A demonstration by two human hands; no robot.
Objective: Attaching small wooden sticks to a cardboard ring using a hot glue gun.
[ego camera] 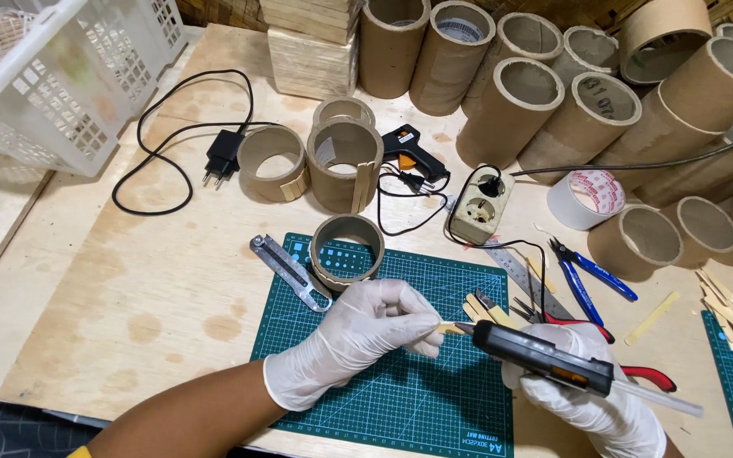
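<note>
A small wooden stick (449, 327) is being pinched by the gloved left hand (358, 339) over the green cutting mat (400, 399). The gloved right hand (591, 394) is gripping a black glue gun (545, 354), its nozzle touching the stick. A cardboard ring (347, 251) is sitting farther off; pliers (587, 276) are lying to the right.

A: Any room left on that bench?

B: Bare plywood tabletop (129, 305) on the left is open. Brown cardboard tubes (553, 110) wall off the back, blue-handled pliers (587, 276) crowd the right.
</note>
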